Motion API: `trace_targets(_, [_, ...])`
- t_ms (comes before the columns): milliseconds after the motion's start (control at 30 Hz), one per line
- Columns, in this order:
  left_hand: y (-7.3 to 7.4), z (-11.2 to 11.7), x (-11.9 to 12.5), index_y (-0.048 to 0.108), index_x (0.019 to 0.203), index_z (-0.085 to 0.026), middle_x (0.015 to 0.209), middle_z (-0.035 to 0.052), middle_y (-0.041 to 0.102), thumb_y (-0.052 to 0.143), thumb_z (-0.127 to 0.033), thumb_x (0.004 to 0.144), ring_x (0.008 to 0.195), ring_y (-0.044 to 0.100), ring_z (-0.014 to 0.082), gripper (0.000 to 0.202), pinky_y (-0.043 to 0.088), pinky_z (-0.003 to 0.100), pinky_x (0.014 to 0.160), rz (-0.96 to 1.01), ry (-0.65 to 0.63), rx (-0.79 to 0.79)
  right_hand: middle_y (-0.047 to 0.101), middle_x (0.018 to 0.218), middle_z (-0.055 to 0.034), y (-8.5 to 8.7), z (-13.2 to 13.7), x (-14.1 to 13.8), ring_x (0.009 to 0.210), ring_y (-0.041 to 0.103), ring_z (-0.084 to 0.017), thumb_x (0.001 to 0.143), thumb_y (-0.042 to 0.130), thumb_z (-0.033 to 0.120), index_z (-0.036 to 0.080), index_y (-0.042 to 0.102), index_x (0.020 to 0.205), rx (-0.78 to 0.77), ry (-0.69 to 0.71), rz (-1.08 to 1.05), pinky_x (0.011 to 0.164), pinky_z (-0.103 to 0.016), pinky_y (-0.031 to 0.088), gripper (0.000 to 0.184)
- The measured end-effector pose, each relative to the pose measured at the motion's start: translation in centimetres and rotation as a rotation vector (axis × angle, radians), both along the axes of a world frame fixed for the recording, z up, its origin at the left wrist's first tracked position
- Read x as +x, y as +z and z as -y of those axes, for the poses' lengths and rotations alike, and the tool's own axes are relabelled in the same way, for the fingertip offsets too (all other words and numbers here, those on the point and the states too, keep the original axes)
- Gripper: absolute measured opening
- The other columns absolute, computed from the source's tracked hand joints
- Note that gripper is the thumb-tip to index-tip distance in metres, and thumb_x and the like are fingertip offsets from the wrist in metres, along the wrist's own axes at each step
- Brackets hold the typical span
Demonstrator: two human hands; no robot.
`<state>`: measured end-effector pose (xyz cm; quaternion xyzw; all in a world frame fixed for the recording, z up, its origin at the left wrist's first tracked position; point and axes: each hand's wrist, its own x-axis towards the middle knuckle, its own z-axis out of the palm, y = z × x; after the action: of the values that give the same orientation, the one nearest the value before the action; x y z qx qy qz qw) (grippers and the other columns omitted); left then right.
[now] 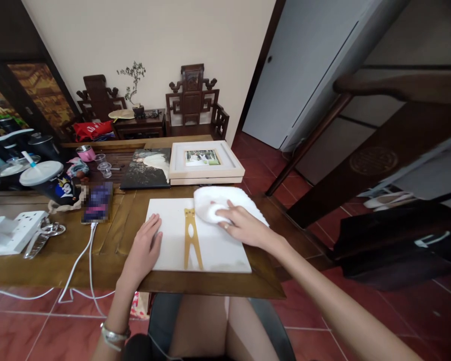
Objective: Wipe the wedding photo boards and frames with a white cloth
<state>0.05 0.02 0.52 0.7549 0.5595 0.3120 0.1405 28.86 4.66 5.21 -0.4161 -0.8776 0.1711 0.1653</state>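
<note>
A white square canvas [214, 248] with a gold figure [191, 235] painted on it lies flat on the wooden table [210, 283] in front of me. My left hand [145, 248] rests flat on its left edge, fingers stretched out. My right hand [242, 223] presses a crumpled white cloth [214, 203] onto the canvas's upper right part, fingers curled over the cloth.
Behind the canvas lie a white framed photo [205, 160] and a dark print [146, 169]. To the left are a phone [97, 202] with a white cable [78, 260], a power strip [15, 230], cups [48, 180] and jars. Carved chairs [193, 103] stand at the wall; dark furniture [391, 150] stands right.
</note>
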Motion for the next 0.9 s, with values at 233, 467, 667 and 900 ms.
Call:
trace_targets(233, [-0.2, 0.0, 0.1, 0.059, 0.129, -0.009, 0.142, 0.0182, 0.051, 0.042, -0.030, 0.095, 0.136, 0.044, 0.0257, 0.043, 0.032, 0.049, 0.116, 0.012, 0.013, 0.019, 0.068, 0.115, -0.0173, -1.4, 1.5, -0.6, 0.138, 0.038, -0.033, 0.080, 0.041, 0.004, 0.016, 0.060, 0.090, 0.128, 0.003, 0.031, 0.112, -0.064, 0.023, 0.025])
trace_targets(467, [-0.1, 0.0, 0.1, 0.059, 0.127, -0.008, 0.141, 0.0192, 0.052, 0.041, -0.029, 0.095, 0.136, 0.044, 0.0260, 0.043, 0.033, 0.049, 0.115, 0.015, 0.002, 0.036, 0.048, 0.145, -0.0166, 0.8, 12.3, 1.0, 0.141, 0.029, -0.032, 0.072, 0.043, 0.004, 0.017, 0.066, 0.086, -0.017, 0.113, 0.089, 0.112, -0.060, 0.031, 0.029])
trace_targets(667, [-0.2, -0.1, 0.1, 0.060, 0.127, -0.011, 0.141, 0.0173, 0.053, 0.042, -0.030, 0.095, 0.136, 0.044, 0.0250, 0.041, 0.033, 0.048, 0.115, 0.023, 0.000, 0.043, 0.052, 0.143, -0.0070, 2.7, 12.8, 2.0, 0.138, 0.037, -0.031, 0.075, 0.047, 0.007, 0.022, 0.067, 0.091, -0.244, 0.083, 0.118, 0.109, -0.052, 0.040, 0.030])
trace_targets(900, [-0.2, -0.1, 0.0, 0.060, 0.128, -0.012, 0.141, 0.0170, 0.052, 0.042, -0.029, 0.095, 0.136, 0.044, 0.0252, 0.041, 0.033, 0.049, 0.115, 0.016, -0.008, 0.040, 0.067, 0.076, -0.0007, 0.1, 1.9, 0.2, 0.090, 0.068, -0.026, 0.084, 0.043, 0.015, 0.023, 0.060, 0.083, -0.070, -0.099, -0.059, 0.107, -0.055, 0.037, 0.019])
